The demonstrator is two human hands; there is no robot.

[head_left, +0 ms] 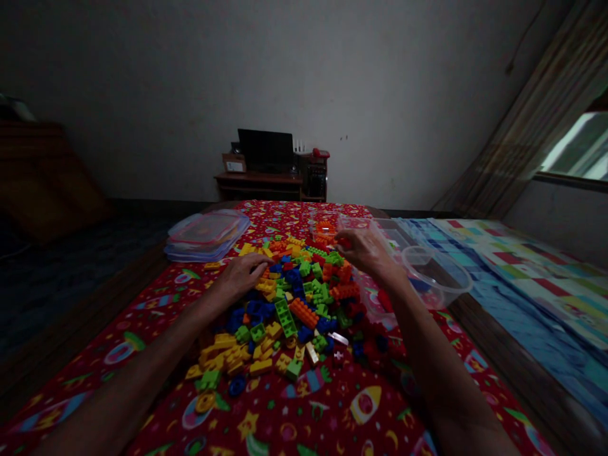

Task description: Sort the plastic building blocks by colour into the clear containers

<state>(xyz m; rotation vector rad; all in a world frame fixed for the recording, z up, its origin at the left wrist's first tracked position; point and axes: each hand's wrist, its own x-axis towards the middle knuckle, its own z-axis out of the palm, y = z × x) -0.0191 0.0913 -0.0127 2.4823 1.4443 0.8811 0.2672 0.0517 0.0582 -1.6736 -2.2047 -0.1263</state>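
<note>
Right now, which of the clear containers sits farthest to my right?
The tub with the wide, curved rim; the other clear containers are all left of it, closer to your right hand.

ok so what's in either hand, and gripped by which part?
Right hand: apparently a small red piece; which part is gripped can't be told. Left hand: at the block pile, any hold can't be made out.

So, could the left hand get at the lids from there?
Probably yes: the left hand is at the left edge of the bricks, the lids lie just beyond, and nothing tall stands between.
</note>
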